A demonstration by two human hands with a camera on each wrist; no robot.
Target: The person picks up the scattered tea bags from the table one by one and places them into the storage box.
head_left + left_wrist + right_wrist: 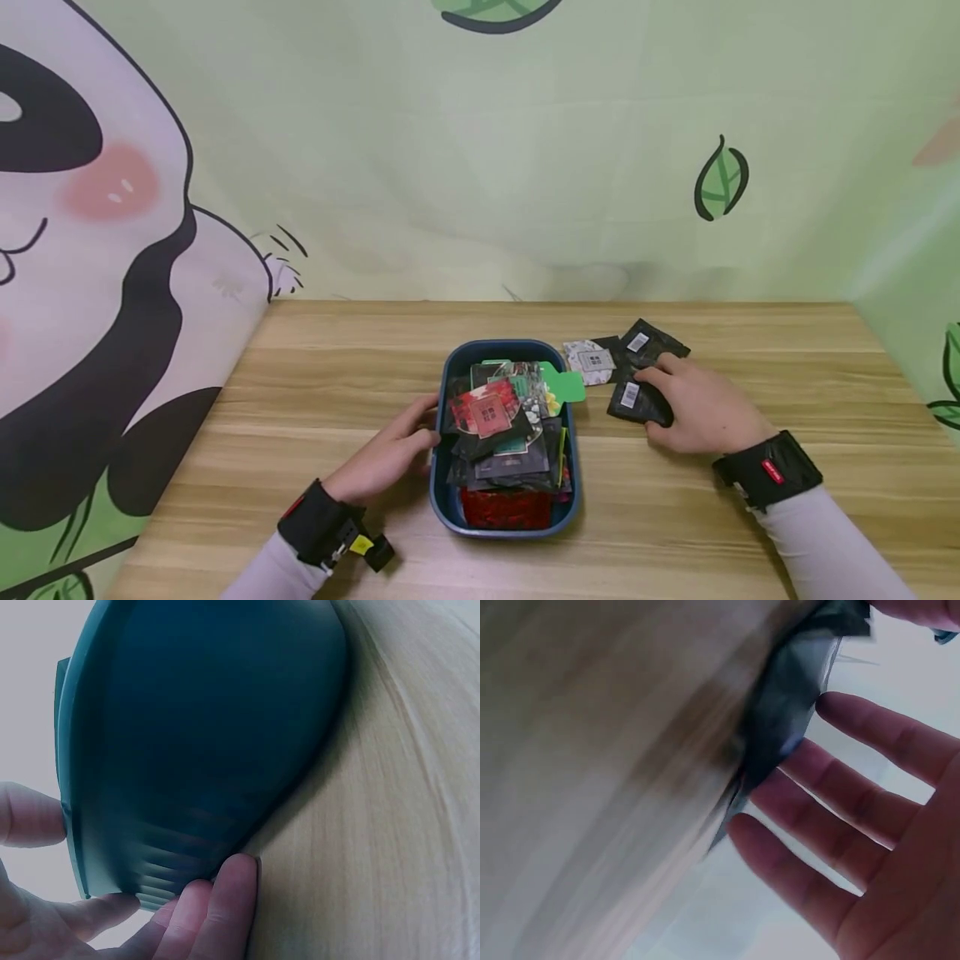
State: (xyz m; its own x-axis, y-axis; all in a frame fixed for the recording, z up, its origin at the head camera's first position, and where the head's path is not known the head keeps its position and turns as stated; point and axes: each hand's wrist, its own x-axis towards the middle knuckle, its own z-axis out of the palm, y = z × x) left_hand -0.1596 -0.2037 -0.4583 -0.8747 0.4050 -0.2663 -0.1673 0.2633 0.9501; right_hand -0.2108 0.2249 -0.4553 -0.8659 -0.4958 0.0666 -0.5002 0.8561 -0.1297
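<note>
A dark blue bin (442, 508) stands on the wooden table, filled with small flat packets. At its left side, my left hand (386, 458) rests its thumb by the rim and its fingers along the outer wall (217, 712). To the right of the bin, my right hand (708, 408) holds a black packet (637, 402) with a white label at the tabletop, thumb and fingers at its edges. In the right wrist view, that packet (787, 697) partly hides behind the fingertips. A second black packet (652, 340) and a white patterned packet (588, 363) lie behind it.
On top in the bin are a red-patterned packet (487, 412) and a dark grey one (517, 461). A red package (506, 510) lies at the near end. A green tag (567, 387) sticks out over the right rim. A printed cloth (525, 183) hangs behind the table.
</note>
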